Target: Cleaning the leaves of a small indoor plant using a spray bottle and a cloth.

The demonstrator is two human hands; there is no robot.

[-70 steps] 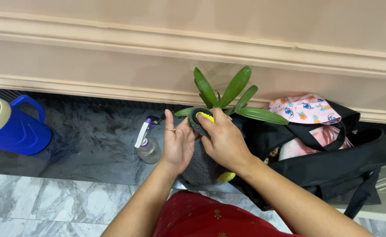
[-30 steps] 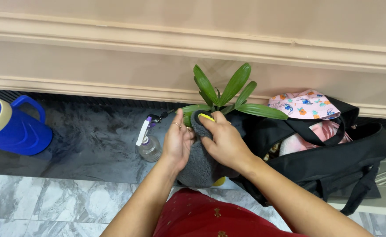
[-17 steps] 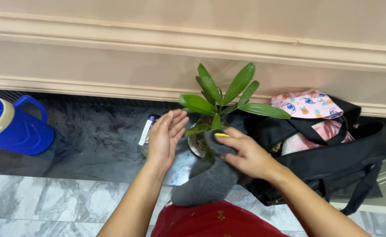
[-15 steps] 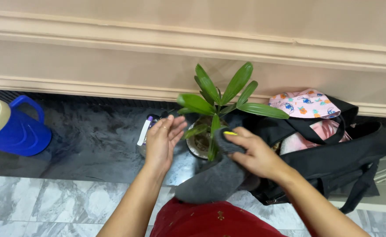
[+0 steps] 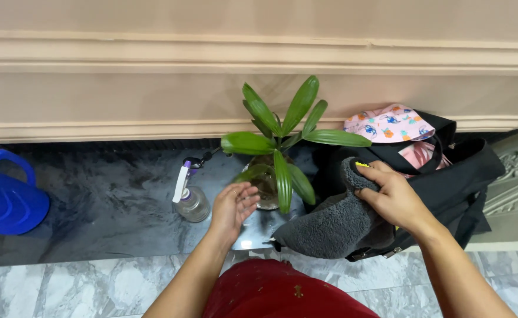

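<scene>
From the head camera we look down on our left hand (image 5: 233, 206), palm open and fingers loosely spread, hovering just in front of a small potted plant (image 5: 275, 144) without gripping anything. Our right hand (image 5: 388, 194) pinches a grey fleecy cloth (image 5: 332, 222) at its upper edge, fingers curled over the fabric, the rest of it hanging down to the right of the plant and in front of a black bag (image 5: 447, 176). The plant stands on a dark marble ledge (image 5: 106, 200) against a pale pink wall (image 5: 153, 88), its long green leaves fanning outward. Just left of the plant stands a clear spray bottle (image 5: 189, 197) with a white and purple trigger. A blue jug (image 5: 2, 197) sits well apart at the far left. A pink patterned cloth (image 5: 388, 123) tops the bag
</scene>
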